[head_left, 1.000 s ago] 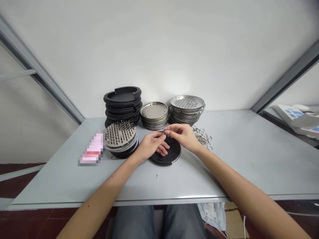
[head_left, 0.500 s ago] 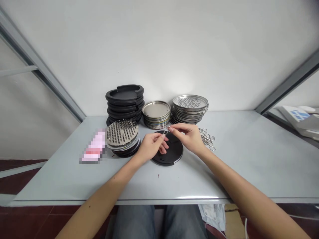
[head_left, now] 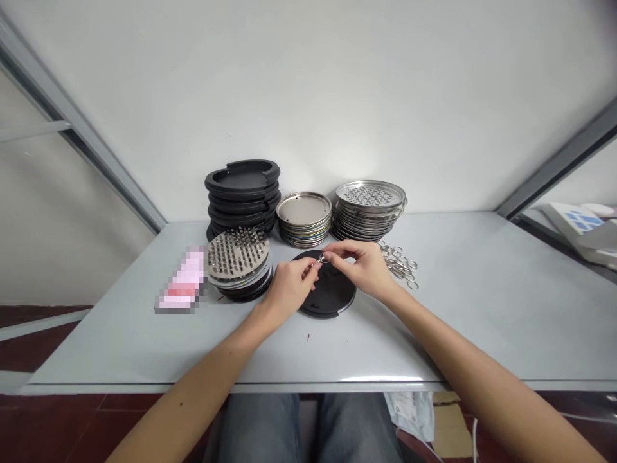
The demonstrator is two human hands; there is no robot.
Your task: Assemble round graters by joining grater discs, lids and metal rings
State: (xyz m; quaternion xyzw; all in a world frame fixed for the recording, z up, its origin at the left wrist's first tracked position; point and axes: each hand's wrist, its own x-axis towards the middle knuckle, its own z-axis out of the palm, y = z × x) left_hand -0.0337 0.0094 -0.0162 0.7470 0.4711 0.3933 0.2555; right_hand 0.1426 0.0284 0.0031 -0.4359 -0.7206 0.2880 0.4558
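My left hand (head_left: 289, 287) and my right hand (head_left: 362, 265) meet above a black round lid (head_left: 332, 297) lying flat on the grey table (head_left: 482, 302). Both pinch a small metal ring (head_left: 324, 258) between their fingertips. The left fingers are curled, thumb and forefinger closed on the ring's left side. The right thumb and forefinger close on its right side. A heap of several loose metal rings (head_left: 400, 265) lies just right of my right hand.
Along the wall stand a stack of black lids (head_left: 242, 196), a stack of plain metal discs (head_left: 304, 218) and a stack of perforated metal discs (head_left: 370, 209). A studded metal disc on a short pile (head_left: 238, 260) sits left of my hands, beside a blurred pink object (head_left: 183, 288).
Both hands have drawn slightly nearer each other and lower over the black lid, still pinching the ring. The view has shifted a little.
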